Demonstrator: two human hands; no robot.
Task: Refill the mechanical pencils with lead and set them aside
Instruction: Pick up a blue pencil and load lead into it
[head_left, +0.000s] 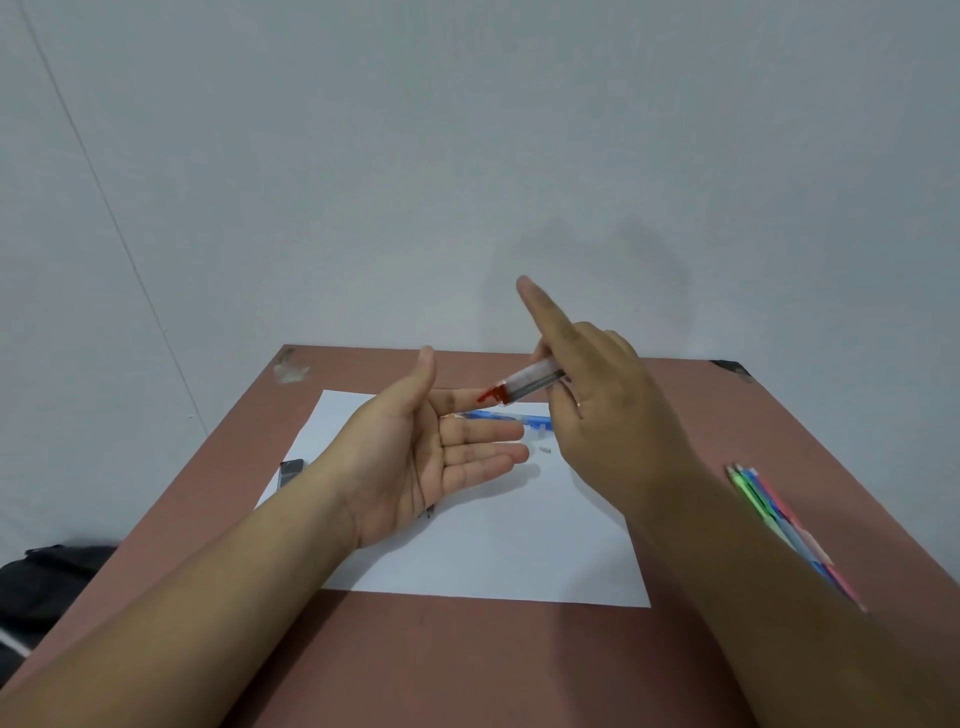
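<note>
Now, nearest to the person, the white sheet of paper (483, 545) lies on the brown table (467, 665), and I place all other things from this sheet. Above its middle the left hand (441, 457) waits palm up, the fingers straight and relaxed, holding nothing. Just to the right and a little higher, the right hand (602, 410) pinches the clear lead case (524, 384) between the thumb and the curled fingers, while the index finger points up free. The red cap end of the case tilts down toward the left palm.

On the far part of the sheet lies the blue mechanical pencil (498, 416), with two small white parts (543, 431) beside it, maybe its cap and eraser. Off the right edge of the sheet rests a bunch of coloured pencils (769, 504); off the left edge, a dark lead case (290, 470).

I judge the step is shaking leads out into the palm. To do it well, keep the palm close under the opening, cup it slightly, and tap gently so that only a few thin leads slide out and none break or roll away.
</note>
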